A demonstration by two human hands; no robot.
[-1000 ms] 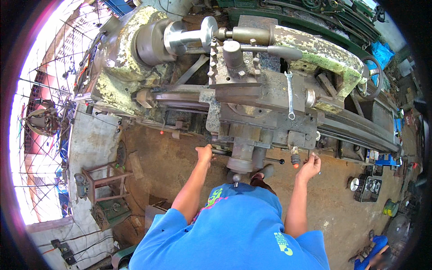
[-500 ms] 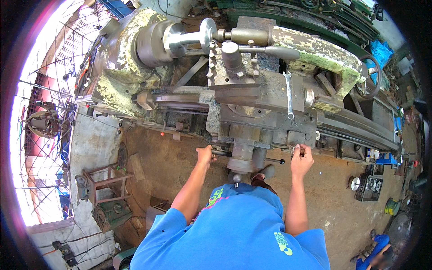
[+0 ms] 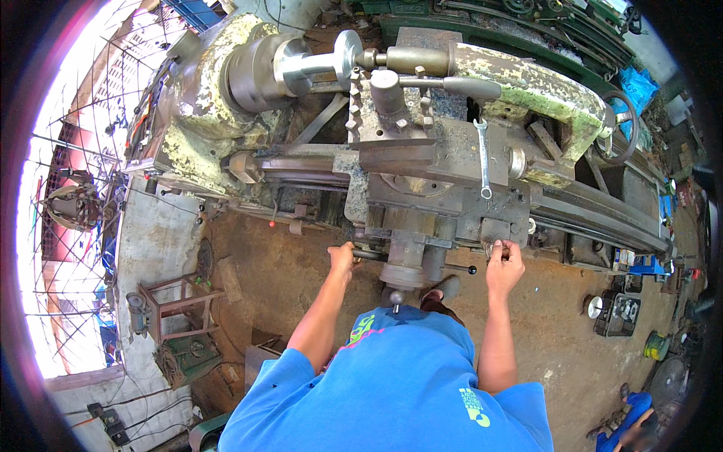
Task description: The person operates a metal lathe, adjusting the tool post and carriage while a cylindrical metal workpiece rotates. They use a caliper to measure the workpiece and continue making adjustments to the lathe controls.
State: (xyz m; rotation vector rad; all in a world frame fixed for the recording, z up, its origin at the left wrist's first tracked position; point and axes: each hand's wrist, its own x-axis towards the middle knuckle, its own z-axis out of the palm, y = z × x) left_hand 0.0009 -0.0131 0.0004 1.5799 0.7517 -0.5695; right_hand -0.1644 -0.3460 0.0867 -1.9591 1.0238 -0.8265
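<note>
A worn metal lathe stands before me, with a shiny flanged metal workpiece between its chuck and the tailstock centre. Left of the cross-slide, my left hand is closed on a dark crank handle. My right hand is at the carriage's front right edge, thumb and fingers pinched together below a small block; whatever they grip is hidden. A combination spanner lies on the carriage, beyond that hand. The tool post with its several bolts sits close to the workpiece.
A black-knobbed lever sticks out between my hands. The ball-ended crank almost meets my shirt. At right are the tailstock handwheel and a black crate on the floor. Left stands a rusty frame. Another person shows at lower right.
</note>
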